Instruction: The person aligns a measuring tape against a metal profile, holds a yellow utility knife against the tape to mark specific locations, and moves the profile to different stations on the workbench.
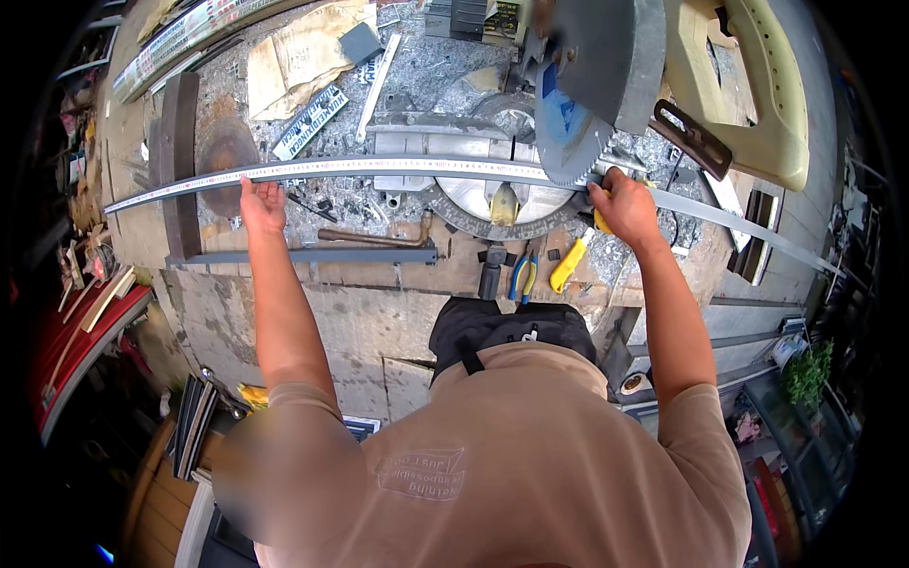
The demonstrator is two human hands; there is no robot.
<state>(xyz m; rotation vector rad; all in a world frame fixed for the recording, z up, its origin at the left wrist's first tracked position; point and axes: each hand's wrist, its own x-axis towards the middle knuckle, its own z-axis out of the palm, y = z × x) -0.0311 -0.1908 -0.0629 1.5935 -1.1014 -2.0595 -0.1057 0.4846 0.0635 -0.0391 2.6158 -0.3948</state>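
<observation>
A long grey metal strip [724, 219] spans the workbench from left to right, crossing the bed of a mitre saw [507, 204]. The pulled-out blade of a tape measure [379, 168] lies along the strip's left and middle length. My left hand [262, 205] is palm up at the strip's near edge, thumb and fingers closed on it beside the tape blade. Close to the toothed saw blade [571, 123], my right hand [625, 208] wraps round the yellow tape measure case [601, 223] at the strip. The hand covers most of the case.
On the bench's near edge lie a yellow utility knife [571, 264], pliers [524, 276], a hammer [379, 237] and a grey bar [331, 256]. A dark upright beam [178, 161] and round disc [227, 156] stand left. The saw's cream handle [772, 95] rises at right.
</observation>
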